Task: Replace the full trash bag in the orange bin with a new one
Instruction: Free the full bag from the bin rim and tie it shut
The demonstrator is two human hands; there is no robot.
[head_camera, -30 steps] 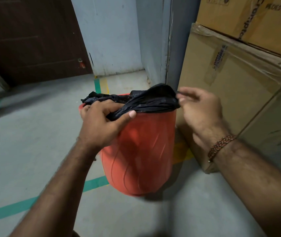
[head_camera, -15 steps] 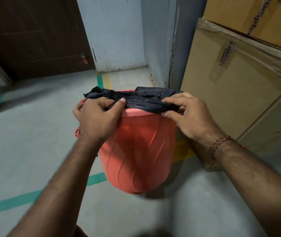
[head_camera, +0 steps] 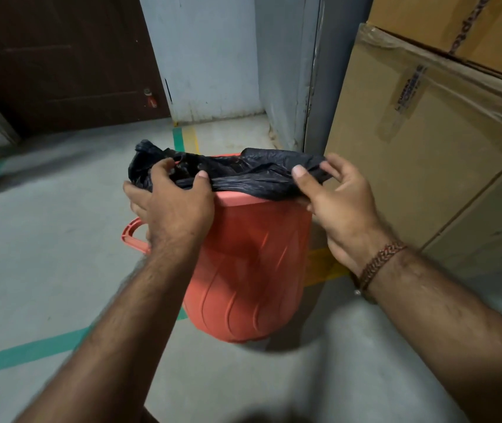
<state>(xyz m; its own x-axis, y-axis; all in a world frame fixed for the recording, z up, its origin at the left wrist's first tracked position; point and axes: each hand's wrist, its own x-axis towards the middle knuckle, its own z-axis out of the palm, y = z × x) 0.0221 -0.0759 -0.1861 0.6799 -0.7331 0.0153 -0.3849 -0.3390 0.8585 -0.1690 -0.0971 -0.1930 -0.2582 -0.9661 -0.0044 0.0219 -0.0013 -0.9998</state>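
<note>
Orange bin stands upright on the grey floor, your landmark here; a loop handle sticks out from its left side. Black trash bag lies bunched across the bin's mouth, draped over the near rim, with a strip of bare orange rim showing between your hands. What sits inside the bag or bin cannot be told; the crumpled plastic covers the opening. Your left hand grips the bag at the bin's left rim, fingers curled over the gathered plastic and thumb pressing it from the near side. Your right hand holds the bag at the bin's right rim, thumb laid on top of the fold, the other fingers curved round the far end of it. A braided bracelet sits on your right wrist. Just right of the bin stand stacked cardboard boxes, the lower one wrapped in clear film. Behind the bin are a grey door frame and a pale wall; farther back to the left, a dark brown door. Green floor tape runs past the bin's base on the left.
</note>
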